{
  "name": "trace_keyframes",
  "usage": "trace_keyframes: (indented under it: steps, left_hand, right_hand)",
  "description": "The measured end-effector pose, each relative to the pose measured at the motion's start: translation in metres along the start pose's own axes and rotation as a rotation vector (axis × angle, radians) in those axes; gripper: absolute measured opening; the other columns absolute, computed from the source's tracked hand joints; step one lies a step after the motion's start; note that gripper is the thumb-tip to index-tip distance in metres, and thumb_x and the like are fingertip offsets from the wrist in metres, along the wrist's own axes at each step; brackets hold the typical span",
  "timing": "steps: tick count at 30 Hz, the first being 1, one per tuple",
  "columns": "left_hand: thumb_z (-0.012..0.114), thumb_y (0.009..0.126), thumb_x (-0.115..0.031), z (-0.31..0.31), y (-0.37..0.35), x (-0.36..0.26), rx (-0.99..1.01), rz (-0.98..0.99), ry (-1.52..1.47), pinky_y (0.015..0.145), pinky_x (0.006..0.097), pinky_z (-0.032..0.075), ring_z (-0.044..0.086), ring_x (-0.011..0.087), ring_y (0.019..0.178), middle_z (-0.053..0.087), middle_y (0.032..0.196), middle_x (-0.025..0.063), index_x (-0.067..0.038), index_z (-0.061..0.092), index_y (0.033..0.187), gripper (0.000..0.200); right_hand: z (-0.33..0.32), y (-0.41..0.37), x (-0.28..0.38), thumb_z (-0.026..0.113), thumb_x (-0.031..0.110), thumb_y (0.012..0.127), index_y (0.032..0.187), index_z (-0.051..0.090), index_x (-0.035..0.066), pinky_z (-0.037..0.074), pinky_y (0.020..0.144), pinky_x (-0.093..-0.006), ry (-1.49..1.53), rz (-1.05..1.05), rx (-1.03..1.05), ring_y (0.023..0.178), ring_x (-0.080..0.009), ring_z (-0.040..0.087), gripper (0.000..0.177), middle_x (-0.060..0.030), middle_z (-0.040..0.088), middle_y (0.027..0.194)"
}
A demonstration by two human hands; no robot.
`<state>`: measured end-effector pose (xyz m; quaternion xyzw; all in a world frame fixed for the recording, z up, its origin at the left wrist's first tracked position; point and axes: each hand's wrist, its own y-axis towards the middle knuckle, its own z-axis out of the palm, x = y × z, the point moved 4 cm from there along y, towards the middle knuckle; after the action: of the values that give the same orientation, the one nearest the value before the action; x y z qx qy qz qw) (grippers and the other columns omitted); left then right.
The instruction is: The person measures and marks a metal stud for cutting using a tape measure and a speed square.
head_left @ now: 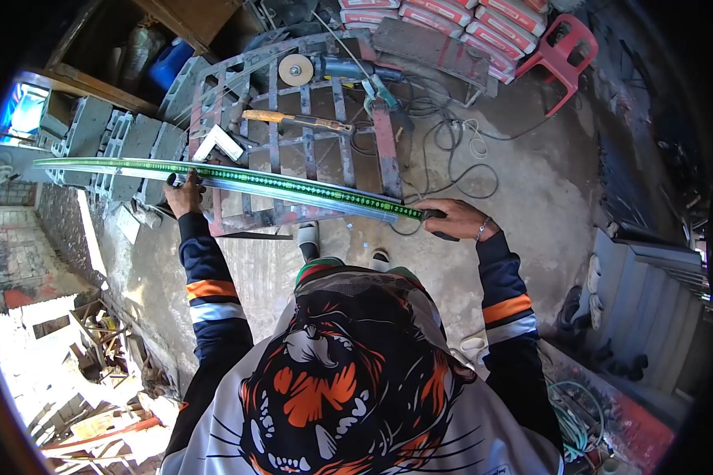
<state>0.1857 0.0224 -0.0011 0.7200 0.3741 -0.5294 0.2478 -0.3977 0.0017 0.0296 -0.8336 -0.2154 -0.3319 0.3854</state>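
A tape measure's green blade [293,183] is stretched along a long silver metal bar [317,209], running from the left side to my right hand. My right hand [461,219] is closed round the dark tape case at the right end, close to the bar's end. Farther left, my left hand [184,195] is closed on the bar's near edge, its thumb and fingers at the blade; part of the grip is hidden. Under the bar lies a metal grate-like frame [309,162]. A hammer [293,119] with an orange-and-dark handle rests on that frame.
An angle grinder [345,68] with a round disc [296,70] lies at the frame's far side. Dark cables [459,142] loop over the floor. Concrete blocks [131,146] stand left, stacked bags [436,16] at the back, a red plastic chair [566,54] back right, scrap wood [103,404] lower left.
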Motion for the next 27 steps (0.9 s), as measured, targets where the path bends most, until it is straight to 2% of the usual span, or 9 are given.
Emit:
trace_keyframes:
  steps: [8, 13, 16, 18, 20, 21, 22, 25, 27]
  left_hand:
    - [0.077, 0.084, -0.020, 0.001, 0.006, 0.013, 0.011, 0.002, -0.001, 0.051, 0.0288, 0.050, 0.063, 0.0185, 0.059, 0.068, 0.087, 0.0150, 0.002, 0.040, 0.134, 0.066]
    - [0.077, 0.084, -0.020, 0.002, -0.001, 0.009, 0.003, -0.006, -0.057, 0.047, 0.0266, 0.047, 0.061, 0.0166, 0.055, 0.068, 0.082, 0.0132, 0.003, 0.043, 0.132, 0.063]
    - [0.076, 0.085, -0.018, 0.000, 0.007, 0.019, -0.042, 0.023, 0.012, 0.043, 0.0253, 0.042, 0.059, 0.0145, 0.051, 0.067, 0.077, 0.0112, 0.003, 0.045, 0.129, 0.058]
    - [0.072, 0.088, -0.015, 0.005, 0.002, 0.016, 0.042, 0.026, -0.133, 0.039, 0.0246, 0.037, 0.054, 0.0118, 0.047, 0.063, 0.070, 0.0079, 0.002, 0.050, 0.120, 0.042]
    - [0.073, 0.087, -0.014, 0.005, 0.013, 0.035, -0.060, 0.239, -0.101, 0.041, 0.0271, 0.042, 0.056, 0.0133, 0.050, 0.063, 0.073, 0.0085, 0.000, 0.052, 0.114, 0.038]
    - [0.073, 0.087, -0.015, 0.004, 0.027, 0.055, -0.083, 0.271, -0.009, 0.043, 0.0284, 0.045, 0.057, 0.0143, 0.051, 0.064, 0.076, 0.0093, 0.000, 0.052, 0.115, 0.039]
    - [0.073, 0.087, -0.016, 0.007, -0.003, 0.018, -0.048, 0.117, -0.112, 0.043, 0.0288, 0.045, 0.057, 0.0147, 0.051, 0.064, 0.077, 0.0095, 0.000, 0.051, 0.117, 0.041]
    - [0.071, 0.090, -0.033, 0.002, -0.021, -0.013, -0.096, -0.081, -0.086, 0.039, 0.0279, 0.040, 0.057, 0.0155, 0.047, 0.063, 0.074, 0.0117, 0.004, 0.046, 0.124, 0.056]
    - [0.068, 0.091, -0.039, -0.010, -0.009, -0.017, -0.101, -0.118, -0.259, 0.038, 0.0266, 0.038, 0.055, 0.0140, 0.046, 0.063, 0.075, 0.0093, 0.003, 0.048, 0.125, 0.058]
  right_hand:
    - [-0.005, -0.003, 0.011, 0.064, 0.037, 0.080, 0.125, 0.061, 0.010, 0.048, 0.089, -0.0356, 0.005, 0.019, 0.014, 0.098, -0.0293, 0.064, 0.053, -0.0146, 0.067, 0.111]
    - [-0.003, -0.003, 0.005, 0.064, 0.036, 0.080, 0.126, 0.061, 0.009, 0.048, 0.089, -0.0348, 0.045, 0.040, 0.019, 0.100, -0.0275, 0.064, 0.053, -0.0146, 0.067, 0.113]
    - [-0.001, -0.001, 0.001, 0.065, 0.033, 0.081, 0.127, 0.060, 0.009, 0.050, 0.081, -0.0326, 0.038, -0.028, -0.011, 0.089, -0.0226, 0.065, 0.052, -0.0119, 0.068, 0.101]
    - [0.001, 0.004, -0.011, 0.065, 0.031, 0.081, 0.128, 0.060, 0.009, 0.049, 0.072, -0.0296, 0.052, -0.097, -0.028, 0.076, -0.0160, 0.062, 0.051, -0.0073, 0.067, 0.087]
    - [-0.003, -0.001, 0.001, 0.066, 0.029, 0.082, 0.128, 0.060, 0.008, 0.048, 0.066, -0.0276, 0.114, -0.047, 0.010, 0.068, -0.0111, 0.058, 0.051, -0.0030, 0.064, 0.078]
    - [-0.004, -0.002, 0.005, 0.066, 0.028, 0.082, 0.127, 0.060, 0.007, 0.049, 0.068, -0.0282, 0.101, -0.038, 0.008, 0.071, -0.0122, 0.059, 0.051, -0.0040, 0.065, 0.081]
    - [-0.006, -0.003, 0.007, 0.066, 0.028, 0.082, 0.127, 0.060, 0.006, 0.049, 0.070, -0.0287, 0.088, -0.026, 0.006, 0.074, -0.0134, 0.060, 0.050, -0.0050, 0.065, 0.083]
    - [-0.013, -0.011, 0.026, 0.066, 0.025, 0.082, 0.125, 0.059, 0.002, 0.049, 0.076, -0.0299, 0.110, -0.045, 0.072, 0.082, -0.0159, 0.060, 0.049, -0.0076, 0.065, 0.090]
    - [-0.023, -0.029, 0.047, 0.066, 0.024, 0.083, 0.124, 0.059, 0.001, 0.049, 0.078, -0.0297, 0.139, -0.033, 0.112, 0.083, -0.0158, 0.060, 0.048, -0.0078, 0.065, 0.091]
